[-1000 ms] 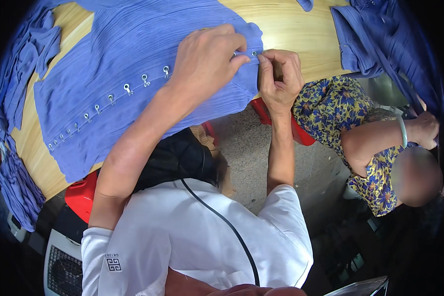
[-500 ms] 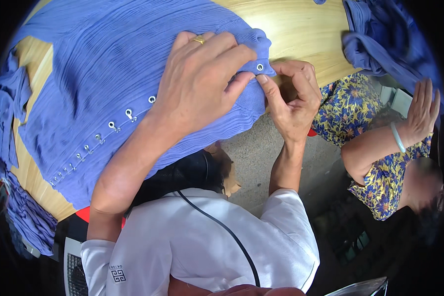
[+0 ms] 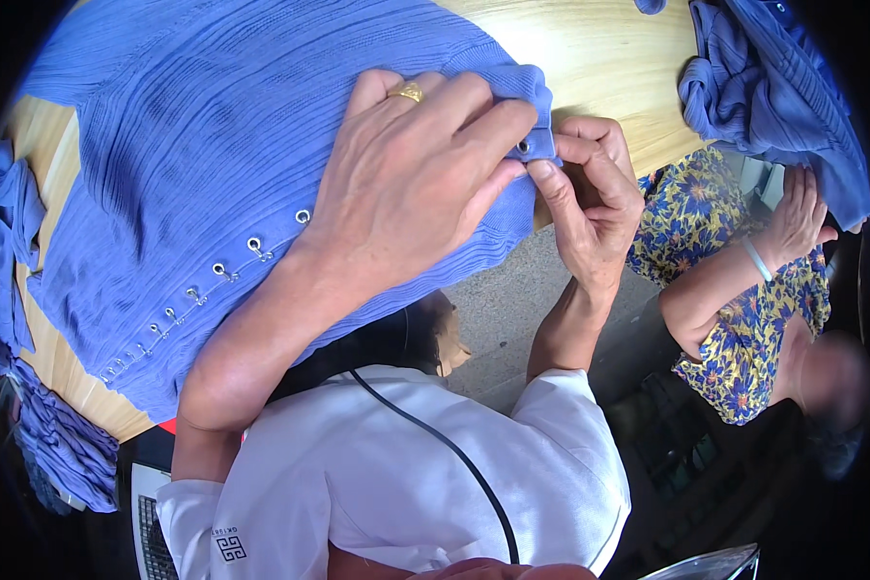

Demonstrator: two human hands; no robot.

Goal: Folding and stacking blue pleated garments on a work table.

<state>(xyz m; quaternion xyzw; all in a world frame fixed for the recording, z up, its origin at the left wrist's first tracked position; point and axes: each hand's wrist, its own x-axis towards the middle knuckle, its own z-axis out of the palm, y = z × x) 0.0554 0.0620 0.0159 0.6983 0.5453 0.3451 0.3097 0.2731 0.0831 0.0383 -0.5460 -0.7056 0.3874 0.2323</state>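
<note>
A blue ribbed knit garment [image 3: 213, 126] lies spread over the wooden table. Along its near edge runs a row of round metal eyelets [image 3: 254, 245] with small metal fasteners beside several of them. My left hand [image 3: 406, 174], with a gold ring, lies over the garment's right end. Its thumb and index finger pinch the edge next to the last eyelet [image 3: 523, 147]. Close against it, my right hand [image 3: 590, 203] pinches the corner of the same edge between thumb and bent fingers. Whatever lies between the right fingertips is hidden.
Another person's hand [image 3: 797, 213], with a pale bangle, is beside more blue knit cloth [image 3: 773, 97] at the right end of the wooden table [image 3: 609, 58]. Bunched blue garments [image 3: 63, 435] hang at the left edge. A laptop [image 3: 150, 527] is at lower left.
Both my hands have shifted slightly right and nearer, taking the garment's end along and tilting its last eyelet. The other person's hand has moved left and turned beside the cloth.
</note>
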